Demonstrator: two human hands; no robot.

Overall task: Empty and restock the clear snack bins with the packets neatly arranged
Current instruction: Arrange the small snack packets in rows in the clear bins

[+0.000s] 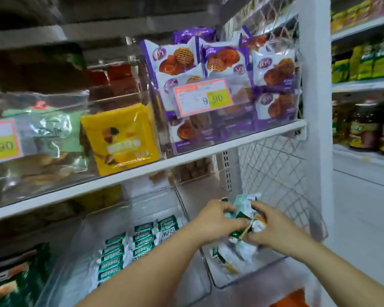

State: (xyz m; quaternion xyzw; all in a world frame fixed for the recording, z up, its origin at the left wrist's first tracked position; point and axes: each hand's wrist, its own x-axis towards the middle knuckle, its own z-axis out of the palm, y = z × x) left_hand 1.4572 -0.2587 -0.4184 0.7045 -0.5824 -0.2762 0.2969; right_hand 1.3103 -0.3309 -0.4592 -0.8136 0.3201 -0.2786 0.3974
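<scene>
1. In the neighbouring clear bin (177,275) on the lower shelf, green-wrapped bars (142,238) lie in tidy rows. They are well apart from the hands.
2. The left hand (217,220) has its fingers curled round the left side of a bunch of green-and-white packets (242,209).
3. The bunch is held between both hands, above the right-hand clear bin (266,270). A few loose packets (237,251) lie jumbled in the bin beneath it.
4. The right hand (273,227) grips the bunch from the right, with its fingers folded over the wrappers.
5. Whether the bunch is going in or coming out cannot be told from this view.
6. The likely risks:
   - The wrappers look slippery and the bunch is uneven, so a packet could slide out and land crooked, or fall past the bin's front wall.
   - The wire mesh panel (275,169) is just beside the bunch and could snag a corner.
   - Squeezing harder to hold the bunch could crush the snacks.
</scene>
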